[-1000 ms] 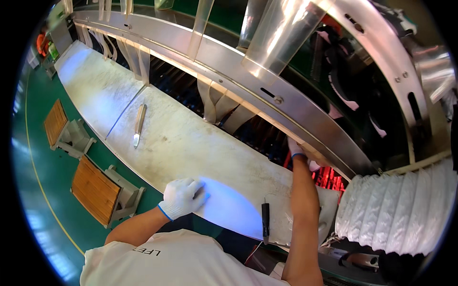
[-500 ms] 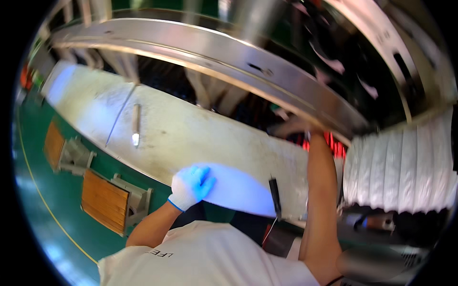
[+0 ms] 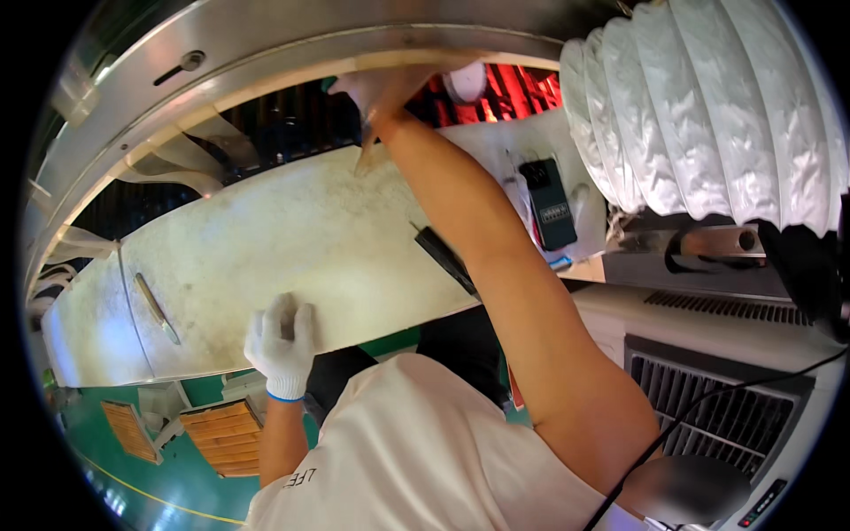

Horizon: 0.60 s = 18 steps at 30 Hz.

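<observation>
My left hand (image 3: 282, 347), in a white knit glove with a blue cuff edge, rests at the front edge of the pale worktop (image 3: 266, 239). Its fingers are apart and hold nothing. My right arm stretches across the worktop, with the right hand (image 3: 376, 96) under the metal hood (image 3: 292, 51) beside a hanging clear strip. Blur and the strip hide its fingers, so any grip cannot be made out. Close to that hand is a white rounded object (image 3: 465, 81) over red-lit slats (image 3: 522, 91). A black pen-shaped tool (image 3: 445, 258) lies beside my right forearm.
A thin wooden-handled knife (image 3: 157, 308) lies on the left of the worktop. Right of my forearm is a dark phone (image 3: 549, 203). A ribbed white duct (image 3: 691, 115) bulges at the upper right. Clear strips (image 3: 177, 159) hang from the hood; wooden-topped stools (image 3: 226, 438) stand below left.
My view has swung to the right, bringing the phone into sight. The right arm still reaches under the hood, now farther left along it. My left hand stays at the worktop's front edge.
</observation>
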Tool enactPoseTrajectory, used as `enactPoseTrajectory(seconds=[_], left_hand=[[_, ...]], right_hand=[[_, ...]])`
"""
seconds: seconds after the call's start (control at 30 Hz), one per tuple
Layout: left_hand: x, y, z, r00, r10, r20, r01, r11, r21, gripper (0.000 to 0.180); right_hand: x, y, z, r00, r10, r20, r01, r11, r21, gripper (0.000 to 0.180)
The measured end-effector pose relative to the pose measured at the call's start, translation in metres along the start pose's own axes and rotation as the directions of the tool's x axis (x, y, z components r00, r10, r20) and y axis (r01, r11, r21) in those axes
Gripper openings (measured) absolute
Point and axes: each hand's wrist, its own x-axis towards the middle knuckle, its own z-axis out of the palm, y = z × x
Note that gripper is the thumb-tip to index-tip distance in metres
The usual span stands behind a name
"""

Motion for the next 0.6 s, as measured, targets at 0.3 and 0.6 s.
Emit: enactPoseTrajectory(seconds=[0.3,0.6], left_hand=[[0.003,-0.006,0.004,1.0,-0.013,-0.026,0.014,0.999,0.04,0.032],[0.006,0.015,-0.051,0.951,0.242,-0.192,-0.228,0.969,0.09,0.083]], right_hand=[[0.019,0.047,-0.026,0.933,-0.325,0.154,0.318,0.946,0.066,0.088],[-0.149,-0.056,-0.223,0.72,-0.198,0.665,-0.686,-0.062,0.725,0.075]])
